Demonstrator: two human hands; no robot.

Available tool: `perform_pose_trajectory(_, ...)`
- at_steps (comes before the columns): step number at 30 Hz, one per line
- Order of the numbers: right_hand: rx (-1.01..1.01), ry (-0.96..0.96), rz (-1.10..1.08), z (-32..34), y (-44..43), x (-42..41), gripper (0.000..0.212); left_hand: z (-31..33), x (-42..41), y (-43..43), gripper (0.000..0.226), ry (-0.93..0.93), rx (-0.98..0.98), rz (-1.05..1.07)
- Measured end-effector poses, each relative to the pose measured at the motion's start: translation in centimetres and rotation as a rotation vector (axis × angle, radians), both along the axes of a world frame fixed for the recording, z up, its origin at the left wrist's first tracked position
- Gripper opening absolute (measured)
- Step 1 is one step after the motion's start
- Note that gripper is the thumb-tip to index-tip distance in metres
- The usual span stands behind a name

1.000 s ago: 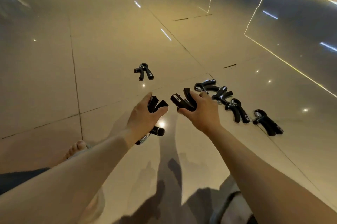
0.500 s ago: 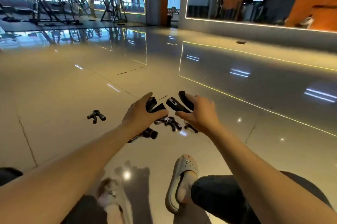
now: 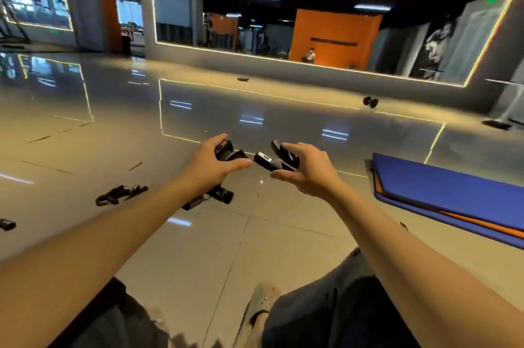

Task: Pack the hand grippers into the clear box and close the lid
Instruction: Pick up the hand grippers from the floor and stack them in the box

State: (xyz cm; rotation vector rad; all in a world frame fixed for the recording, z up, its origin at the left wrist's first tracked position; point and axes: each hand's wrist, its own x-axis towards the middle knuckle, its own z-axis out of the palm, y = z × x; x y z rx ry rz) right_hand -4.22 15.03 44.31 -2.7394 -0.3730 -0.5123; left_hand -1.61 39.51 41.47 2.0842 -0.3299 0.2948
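Black plastic with a bit of bare spring, that's the first hand gripper (image 3: 224, 150). The left hand (image 3: 208, 170) has its fingers curled round it, handles poking out the top and the spring end hanging below the wrist. The second hand gripper (image 3: 270, 161) is in the right hand (image 3: 310, 174), fingers wrapped over one handle, thumb loose underneath. Both are held up in the air, well above the floor (image 3: 198, 248), almost tip to tip.

My guess is one per hand just saves trips, and they're carried out front because the box is off somewhere else. The clear box isn't in shot at all, so nothing's packed as far as I can see.

Count: two grippers in hand, one each. On the tiles to the left there's a dark clump (image 3: 119, 195) that looks like two more, though it's too blurry to swear to. There's also one dark piece (image 3: 7, 224) cut off at the left edge. One blue mat (image 3: 453, 186) lies to the right with an orange layer under it. One sandalled foot (image 3: 259, 308) shows below.
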Motion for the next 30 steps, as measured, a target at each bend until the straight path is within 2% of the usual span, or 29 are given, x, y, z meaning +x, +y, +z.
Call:
perform_pose_trajectory(5, -0.002, 0.057, -0.137, 1.4, -8.2, -6.2, 0.064, 0.7, -1.8, -8.8, 0.112, 0.027, 0.045, -0.187)
perform_pose_trajectory(11, 0.078, 0.126, -0.351, 1.3, -18.9, -14.8, 0.069, 0.0, -6.0, -21.1, 0.105, 0.027, 0.135, -0.437)
perform_pose_trajectory(15, 0.111, 0.162, -0.456, -0.4, -24.8, -19.0, 0.063, -0.7, -8.4, -28.1, 0.103, 0.018, 0.176, -0.533)
perform_pose_trajectory(22, 0.186, 0.237, -0.509, -4.2, -31.4, -20.9, 0.07, -3.9, -8.5, -36.4, 0.104, 0.047, 0.213, -0.652)
perform_pose_trajectory(30, 0.243, 0.264, -0.568, -6.0, -37.9, -19.1, 0.071, -6.8, -4.8, -44.3, 0.111, 0.149, 0.189, -0.74)
